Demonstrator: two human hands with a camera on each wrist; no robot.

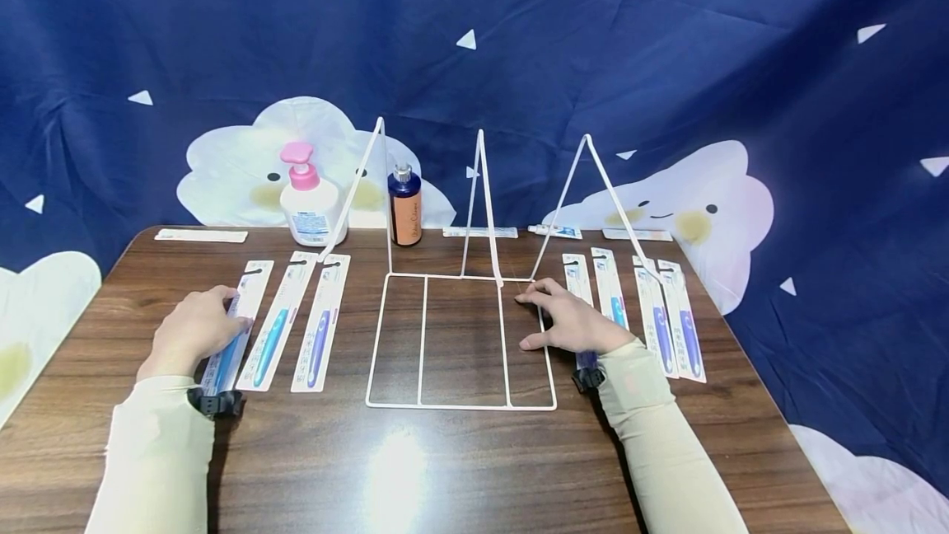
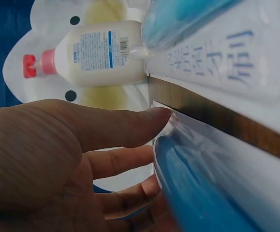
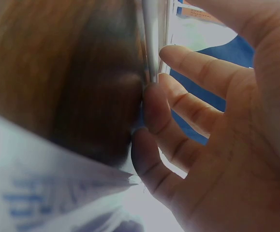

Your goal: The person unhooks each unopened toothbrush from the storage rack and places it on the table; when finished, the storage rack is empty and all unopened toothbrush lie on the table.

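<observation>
On a wooden table stands a white wire rack (image 1: 460, 408) with a flat grid base and three upright triangular dividers. My left hand (image 1: 194, 328) lies on the leftmost toothbrush pack (image 1: 252, 287). The left wrist view shows the thumb tip on the edge of that pack (image 2: 212, 193) and the fingers curled against it. My right hand (image 1: 567, 321) rests on the right edge of the rack base, fingers spread and relaxed. In the right wrist view its fingertips touch the white wire (image 3: 152, 43). This hand partly covers another toothbrush pack (image 1: 574, 274).
Two more toothbrush packs (image 1: 320, 324) lie right of my left hand, and several (image 1: 667, 320) lie right of the rack. A pink-topped pump bottle (image 1: 310, 204) and a brown bottle (image 1: 404, 206) stand at the back. Flat packs (image 1: 200, 235) and a small tube (image 1: 554, 230) line the rear edge.
</observation>
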